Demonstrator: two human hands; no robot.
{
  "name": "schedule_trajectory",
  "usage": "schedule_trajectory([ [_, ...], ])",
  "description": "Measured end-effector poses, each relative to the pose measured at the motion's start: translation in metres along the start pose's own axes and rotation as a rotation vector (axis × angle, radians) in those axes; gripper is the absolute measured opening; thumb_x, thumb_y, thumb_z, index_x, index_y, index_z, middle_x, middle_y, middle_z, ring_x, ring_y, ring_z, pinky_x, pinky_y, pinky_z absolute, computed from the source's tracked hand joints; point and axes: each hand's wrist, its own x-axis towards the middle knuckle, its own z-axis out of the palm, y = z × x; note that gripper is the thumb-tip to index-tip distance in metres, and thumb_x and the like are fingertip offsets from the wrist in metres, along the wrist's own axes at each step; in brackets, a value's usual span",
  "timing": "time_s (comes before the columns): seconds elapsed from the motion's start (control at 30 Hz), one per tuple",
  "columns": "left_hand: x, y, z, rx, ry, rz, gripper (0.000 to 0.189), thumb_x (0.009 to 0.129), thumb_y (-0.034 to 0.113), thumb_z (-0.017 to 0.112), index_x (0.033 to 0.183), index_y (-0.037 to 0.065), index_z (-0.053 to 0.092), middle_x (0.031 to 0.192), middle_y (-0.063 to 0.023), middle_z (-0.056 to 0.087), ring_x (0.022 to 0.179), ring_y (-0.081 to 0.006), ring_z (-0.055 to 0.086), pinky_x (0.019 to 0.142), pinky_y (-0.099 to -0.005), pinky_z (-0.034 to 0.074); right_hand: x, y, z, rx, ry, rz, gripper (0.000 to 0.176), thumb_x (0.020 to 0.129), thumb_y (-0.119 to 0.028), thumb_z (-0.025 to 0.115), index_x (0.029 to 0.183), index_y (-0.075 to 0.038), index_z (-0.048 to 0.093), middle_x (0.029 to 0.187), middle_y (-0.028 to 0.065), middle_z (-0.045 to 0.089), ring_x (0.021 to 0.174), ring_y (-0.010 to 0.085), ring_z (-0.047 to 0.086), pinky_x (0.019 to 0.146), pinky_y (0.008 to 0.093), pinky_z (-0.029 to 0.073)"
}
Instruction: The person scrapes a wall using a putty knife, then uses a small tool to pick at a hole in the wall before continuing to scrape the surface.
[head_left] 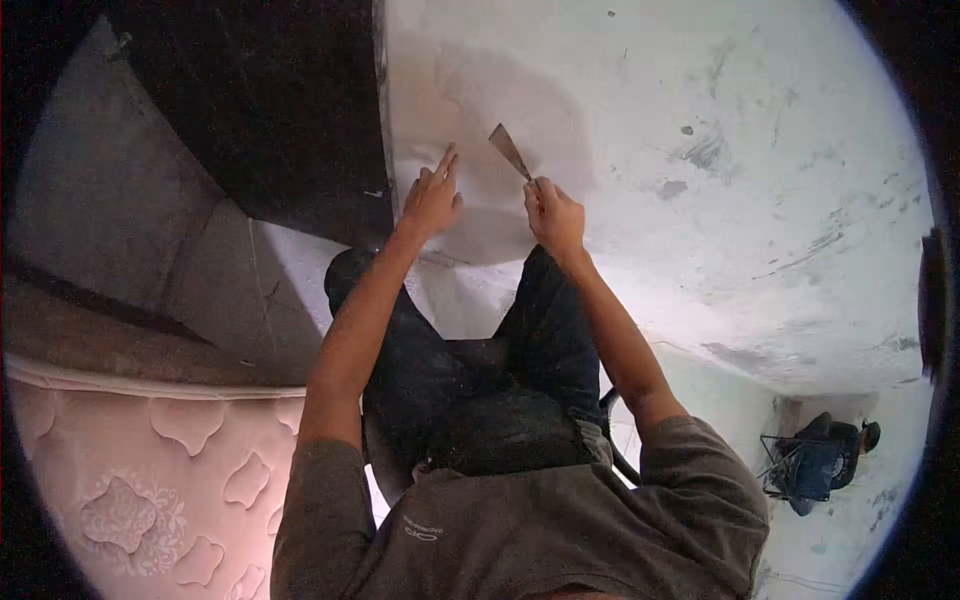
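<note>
My right hand (555, 214) is wrapped round the handle of a putty knife (511, 152), its flat blade angled up and to the left. The blade overlaps a damp-looking, beige-grey patch (535, 110) on the pale wall (640, 60). Left of the knife, my left hand (434, 198) is raised at the patch's lower left, fingers stretched towards the wall and holding nothing. Its fingertips overlap the patch in this view. The handle is mostly hidden inside my right fist.
A tall dark panel (280, 100) stands close left of my left hand. Behind it lies tiled floor (235, 290). A pink quilted mattress (150, 470) is at the lower left. Scuffs and dark marks spread over the wall at right. Another person (835, 455) sits on a folding chair at far right.
</note>
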Motion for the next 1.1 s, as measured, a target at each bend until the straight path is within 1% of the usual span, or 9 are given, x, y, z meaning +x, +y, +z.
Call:
schedule_trajectory([
  [0.13,-0.001,-0.002,0.004,0.023,0.021,0.022,0.076,0.078,0.014,0.063,0.143,-0.007,0.029,0.159,-0.0088,0.012,0.095,-0.0388,0.055,0.082,-0.0468,0.052,0.006,-0.005,0.002,0.045,0.089,0.026,0.015,0.090,-0.022,0.063,0.094,-0.010,0.055,0.074,0.0100,0.064,0.054,0.0312,0.062,0.046,0.0415,0.048],
  [0.33,0.001,-0.002,-0.001,0.018,0.018,0.022,0.077,0.077,0.014,0.064,0.142,-0.007,0.029,0.159,-0.0079,0.012,0.094,-0.0397,0.055,0.082,-0.0480,0.052,0.011,-0.006,0.008,-0.039,0.015,-0.039,0.016,0.089,-0.021,0.064,0.094,-0.010,0.055,0.072,0.0096,0.062,0.053,0.0308,0.061,0.046,0.0411,0.048],
  [0.4,-0.003,-0.001,0.001,-0.022,-0.005,0.007,0.077,0.077,0.014,0.064,0.142,-0.007,0.029,0.159,-0.0077,0.012,0.094,-0.0400,0.055,0.082,-0.0484,0.052,0.009,-0.012,0.006,-0.021,0.154,-0.029,0.016,0.088,-0.021,0.064,0.093,-0.010,0.055,0.072,0.0097,0.061,0.054,0.0309,0.061,0.046,0.0407,0.048],
  [0.5,-0.001,0.001,0.001,0.022,0.009,0.020,0.077,0.077,0.013,0.064,0.142,-0.008,0.029,0.159,-0.0073,0.011,0.094,-0.0400,0.055,0.082,-0.0487,0.052,0.014,-0.004,0.010,-0.096,0.008,-0.065,0.015,0.088,-0.021,0.065,0.091,-0.010,0.055,0.073,0.0081,0.061,0.054,0.0290,0.061,0.046,0.0392,0.048],
  [0.63,0.001,-0.002,-0.001,0.004,0.005,0.002,0.077,0.077,0.013,0.065,0.142,-0.008,0.029,0.159,-0.0075,0.010,0.095,-0.0404,0.055,0.083,-0.0485,0.052,0.014,-0.012,0.005,-0.001,0.123,-0.033,0.015,0.089,-0.022,0.063,0.090,-0.010,0.055,0.073,0.0085,0.062,0.054,0.0302,0.061,0.047,0.0405,0.049],
  [0.73,0.000,0.003,0.001,0.008,-0.019,-0.007,0.076,0.078,0.014,0.066,0.142,-0.007,0.030,0.159,-0.0078,0.011,0.096,-0.0403,0.055,0.085,-0.0485,0.051,0.014,-0.005,0.008,-0.169,-0.041,-0.045,0.014,0.089,-0.022,0.063,0.090,-0.011,0.055,0.073,0.0080,0.062,0.054,0.0295,0.061,0.048,0.0405,0.049],
  [0.8,0.003,-0.001,-0.004,-0.009,-0.031,-0.038,0.076,0.078,0.014,0.066,0.142,-0.006,0.031,0.159,-0.0081,0.012,0.097,-0.0402,0.055,0.085,-0.0486,0.051,0.013,-0.010,0.006,-0.034,0.188,-0.083,0.014,0.087,-0.017,0.066,0.097,-0.010,0.059,0.074,0.0069,0.065,0.053,0.0235,0.063,0.046,0.0362,0.048],
  [0.9,-0.002,0.002,0.002,-0.010,0.013,0.007,0.075,0.078,0.013,0.066,0.142,-0.005,0.031,0.159,-0.0083,0.012,0.096,-0.0399,0.055,0.085,-0.0483,0.051,0.012,-0.005,0.008,-0.171,-0.036,-0.024,0.012,0.087,-0.018,0.066,0.091,-0.011,0.056,0.074,0.0073,0.062,0.054,0.0280,0.062,0.047,0.0382,0.049],
  [1.1,-0.003,0.000,0.002,-0.010,0.005,0.014,0.076,0.078,0.014,0.065,0.142,-0.005,0.030,0.159,-0.0086,0.014,0.093,-0.0425,0.056,0.086,-0.0483,0.050,0.011,-0.013,0.008,-0.046,0.114,-0.044,0.011,0.088,-0.019,0.064,0.093,-0.011,0.057,0.074,0.0078,0.061,0.054,0.0289,0.062,0.047,0.0394,0.049],
])
